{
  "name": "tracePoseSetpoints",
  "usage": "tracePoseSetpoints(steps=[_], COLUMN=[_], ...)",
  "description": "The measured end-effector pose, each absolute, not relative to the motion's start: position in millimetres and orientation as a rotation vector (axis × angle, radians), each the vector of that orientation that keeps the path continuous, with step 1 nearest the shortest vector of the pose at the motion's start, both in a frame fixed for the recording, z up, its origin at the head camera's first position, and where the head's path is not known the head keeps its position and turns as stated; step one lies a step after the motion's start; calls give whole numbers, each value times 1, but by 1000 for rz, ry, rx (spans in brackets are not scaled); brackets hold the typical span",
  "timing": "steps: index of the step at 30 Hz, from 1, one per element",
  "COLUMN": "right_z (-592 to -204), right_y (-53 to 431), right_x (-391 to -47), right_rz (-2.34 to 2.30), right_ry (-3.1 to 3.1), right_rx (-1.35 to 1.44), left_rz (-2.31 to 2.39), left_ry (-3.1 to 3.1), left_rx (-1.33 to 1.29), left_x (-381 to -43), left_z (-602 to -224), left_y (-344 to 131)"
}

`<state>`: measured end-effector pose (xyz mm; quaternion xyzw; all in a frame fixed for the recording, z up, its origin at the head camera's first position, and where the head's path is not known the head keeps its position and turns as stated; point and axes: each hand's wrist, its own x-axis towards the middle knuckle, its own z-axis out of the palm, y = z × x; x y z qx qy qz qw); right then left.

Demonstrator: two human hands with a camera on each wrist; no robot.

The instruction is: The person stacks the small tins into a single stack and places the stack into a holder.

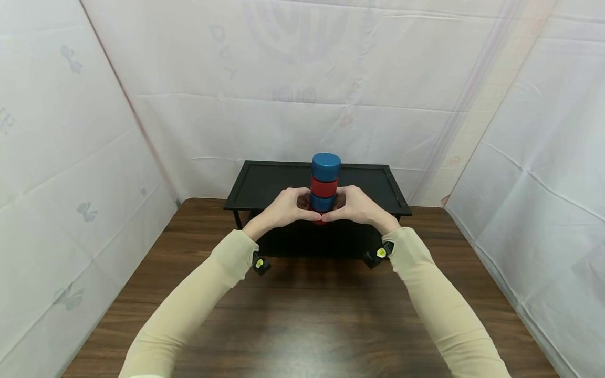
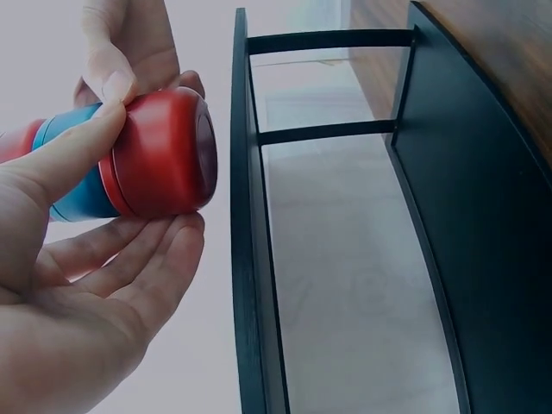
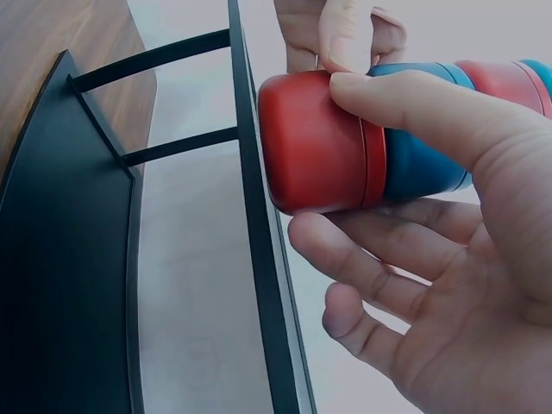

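Observation:
A stack of red and blue cup-shaped cylinders is held between both hands. From the top in the head view come a blue one [image 1: 326, 168], a red one [image 1: 323, 188], another blue one [image 1: 322, 203] and a red one at the bottom [image 2: 159, 151], mostly hidden there by the thumbs. My left hand [image 1: 287, 207] grips the lower part from the left, and my right hand [image 1: 355, 206] from the right, thumb tips meeting in front. Both wrist views show thumbs and fingers curved round the bottom red piece, its base close to the black shelf's upper board [image 3: 263, 259].
The two-level black shelf [image 1: 274, 184] stands at the back of a brown wooden table [image 1: 293, 315]. Thin bars [image 2: 328, 40] join its levels at the side. White printed sheets [image 1: 283, 79] hang behind and on both sides.

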<state>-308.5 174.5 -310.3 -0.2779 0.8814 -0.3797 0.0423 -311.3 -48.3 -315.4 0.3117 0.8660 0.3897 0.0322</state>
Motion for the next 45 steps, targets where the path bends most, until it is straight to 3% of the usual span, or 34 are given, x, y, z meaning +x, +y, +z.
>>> tracePoseSetpoints(steps=[45], right_z=[-305], right_y=[182], right_x=[-352], right_rz=[-1254], right_ry=[2668], right_rx=[-694], left_rz=[1233], left_ry=[2600], left_rx=[851], left_x=[-361], left_z=[-309], left_y=[-35])
